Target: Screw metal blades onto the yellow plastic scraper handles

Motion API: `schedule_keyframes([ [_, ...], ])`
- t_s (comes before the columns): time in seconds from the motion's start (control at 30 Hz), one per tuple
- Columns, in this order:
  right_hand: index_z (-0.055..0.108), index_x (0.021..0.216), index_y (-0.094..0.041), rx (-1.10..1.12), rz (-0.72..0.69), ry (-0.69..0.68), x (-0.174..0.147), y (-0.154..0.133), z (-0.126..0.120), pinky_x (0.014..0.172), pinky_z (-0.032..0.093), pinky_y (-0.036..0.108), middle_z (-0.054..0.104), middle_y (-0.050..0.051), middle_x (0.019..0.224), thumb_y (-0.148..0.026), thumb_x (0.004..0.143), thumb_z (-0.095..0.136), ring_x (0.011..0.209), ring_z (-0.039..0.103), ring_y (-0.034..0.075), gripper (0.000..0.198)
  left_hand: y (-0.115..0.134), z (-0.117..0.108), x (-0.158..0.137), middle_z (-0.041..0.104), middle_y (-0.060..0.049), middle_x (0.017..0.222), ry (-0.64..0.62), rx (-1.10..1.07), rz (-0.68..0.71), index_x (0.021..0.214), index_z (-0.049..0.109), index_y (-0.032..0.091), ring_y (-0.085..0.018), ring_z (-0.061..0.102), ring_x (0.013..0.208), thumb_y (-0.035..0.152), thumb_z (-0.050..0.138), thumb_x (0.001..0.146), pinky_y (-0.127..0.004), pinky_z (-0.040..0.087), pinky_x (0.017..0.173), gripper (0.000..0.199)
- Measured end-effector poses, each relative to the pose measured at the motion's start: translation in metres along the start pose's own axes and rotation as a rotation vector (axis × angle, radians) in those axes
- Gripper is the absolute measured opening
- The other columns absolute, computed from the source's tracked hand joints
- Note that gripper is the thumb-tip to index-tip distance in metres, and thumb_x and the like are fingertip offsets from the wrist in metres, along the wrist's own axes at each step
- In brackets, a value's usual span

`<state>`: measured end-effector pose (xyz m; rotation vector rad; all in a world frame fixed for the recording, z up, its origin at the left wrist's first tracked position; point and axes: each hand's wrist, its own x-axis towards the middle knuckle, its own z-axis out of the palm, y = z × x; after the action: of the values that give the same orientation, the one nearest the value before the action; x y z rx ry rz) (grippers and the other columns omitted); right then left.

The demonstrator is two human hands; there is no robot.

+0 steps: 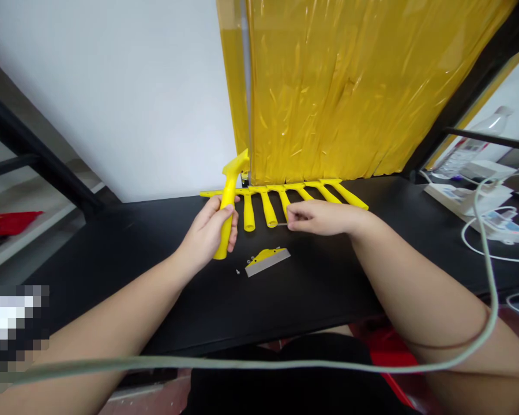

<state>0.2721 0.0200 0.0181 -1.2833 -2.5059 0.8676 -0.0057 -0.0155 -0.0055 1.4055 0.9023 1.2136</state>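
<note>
My left hand is wrapped round a yellow scraper handle, lifted above the table with its wide head up. My right hand is closed in a pinch on a thin metal rod that sticks out to the left; the rest of it is hidden in the fingers. Behind both hands, several yellow scraper handles lie in a row along the back of the table. Between me and the row lies a flat grey blade with a yellow clamp piece on its far edge. A small screw lies to its left.
Crinkled yellow plastic film and a white panel stand behind the black table. On the right are a clear bottle, white packages and a cable. A pale cord crosses in front of my arms.
</note>
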Motion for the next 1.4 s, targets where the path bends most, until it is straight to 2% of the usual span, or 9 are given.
schedule_keyframes([
  [0.13, 0.060, 0.069, -0.021, -0.286, 0.104, -0.015, 0.003, -0.002, 0.013, 0.059, 0.033, 0.031, 0.065, 0.002, 0.075, -0.025, 0.086, 0.074, 0.064, 0.052, 0.016, 0.022, -0.002, -0.005, 0.000, 0.055, 0.004, 0.078, -0.044, 0.029, 0.010, 0.117, 0.052, 0.020, -0.009, 0.055, 0.047, 0.043, 0.057, 0.100, -0.021, 0.048, 0.036, 0.029],
  [0.3, 0.067, 0.067, -0.021, -0.312, 0.093, 0.032, 0.010, -0.005, 0.026, 0.058, 0.032, 0.032, 0.063, 0.003, 0.072, -0.016, 0.080, 0.078, 0.062, 0.051, 0.017, 0.018, -0.001, -0.004, -0.003, 0.056, 0.001, 0.082, -0.096, 0.092, 0.031, 0.111, 0.053, 0.018, -0.010, 0.058, 0.052, 0.040, 0.060, 0.099, -0.021, 0.050, 0.038, 0.026],
  [0.4, 0.070, 0.075, -0.022, -0.290, 0.044, 0.047, 0.009, -0.010, 0.024, 0.059, 0.035, 0.031, 0.064, 0.002, 0.076, -0.019, 0.080, 0.079, 0.066, 0.053, 0.017, 0.011, -0.002, -0.005, -0.002, 0.056, 0.001, 0.084, -0.088, 0.118, 0.049, 0.106, 0.053, 0.018, -0.010, 0.058, 0.054, 0.038, 0.061, 0.098, -0.022, 0.050, 0.037, 0.023],
  [0.47, 0.075, 0.086, -0.022, -0.245, -0.064, 0.011, 0.007, -0.016, 0.024, 0.063, 0.040, 0.030, 0.065, 0.002, 0.082, -0.023, 0.082, 0.080, 0.071, 0.056, 0.016, 0.007, -0.004, -0.006, 0.000, 0.056, 0.001, 0.085, -0.077, 0.133, 0.054, 0.104, 0.053, 0.018, -0.010, 0.058, 0.053, 0.037, 0.062, 0.097, -0.022, 0.049, 0.037, 0.022],
  [0.57, 0.079, 0.106, -0.021, -0.187, -0.219, -0.070, 0.007, -0.026, 0.031, 0.072, 0.044, 0.029, 0.066, 0.003, 0.091, -0.029, 0.084, 0.082, 0.080, 0.060, 0.017, 0.023, -0.006, -0.006, 0.001, 0.056, 0.002, 0.084, -0.070, 0.157, 0.058, 0.101, 0.052, 0.019, -0.010, 0.058, 0.051, 0.037, 0.064, 0.096, -0.022, 0.049, 0.037, 0.022],
  [0.7, 0.078, 0.118, -0.020, -0.210, -0.219, -0.072, 0.012, -0.031, 0.044, 0.076, 0.045, 0.031, 0.068, 0.006, 0.100, -0.031, 0.087, 0.080, 0.088, 0.061, 0.021, 0.033, -0.007, -0.006, 0.001, 0.056, 0.002, 0.083, -0.067, 0.182, 0.034, 0.101, 0.052, 0.020, -0.010, 0.058, 0.051, 0.039, 0.067, 0.093, -0.022, 0.049, 0.037, 0.026],
  [1.0, 0.069, 0.098, -0.020, -0.137, -0.226, -0.055, 0.013, -0.033, 0.049, 0.074, 0.043, 0.029, 0.066, 0.005, 0.102, -0.025, 0.085, 0.080, 0.089, 0.059, 0.019, 0.017, -0.010, -0.011, 0.002, 0.058, 0.002, 0.076, -0.082, 0.246, 0.035, 0.097, 0.053, 0.021, -0.012, 0.058, 0.050, 0.037, 0.063, 0.096, -0.022, 0.050, 0.038, 0.020],
  [1.23, 0.063, 0.082, -0.020, -0.105, -0.221, -0.143, 0.006, -0.038, 0.042, 0.062, 0.038, 0.027, 0.063, -0.002, 0.080, -0.018, 0.083, 0.073, 0.070, 0.054, 0.013, 0.011, -0.011, -0.011, 0.003, 0.059, 0.001, 0.079, -0.084, 0.234, 0.054, 0.098, 0.054, 0.020, -0.011, 0.059, 0.051, 0.039, 0.069, 0.093, -0.021, 0.050, 0.037, 0.024],
  [1.4, 0.056, 0.079, -0.021, 0.063, -0.244, -0.109, 0.003, -0.033, 0.035, 0.060, 0.039, 0.026, 0.058, -0.003, 0.074, -0.021, 0.084, 0.072, 0.067, 0.053, 0.013, 0.017, -0.010, -0.011, 0.003, 0.058, 0.002, 0.070, -0.092, 0.217, 0.035, 0.095, 0.051, 0.021, -0.012, 0.057, 0.048, 0.038, 0.064, 0.096, -0.021, 0.048, 0.038, 0.021],
])
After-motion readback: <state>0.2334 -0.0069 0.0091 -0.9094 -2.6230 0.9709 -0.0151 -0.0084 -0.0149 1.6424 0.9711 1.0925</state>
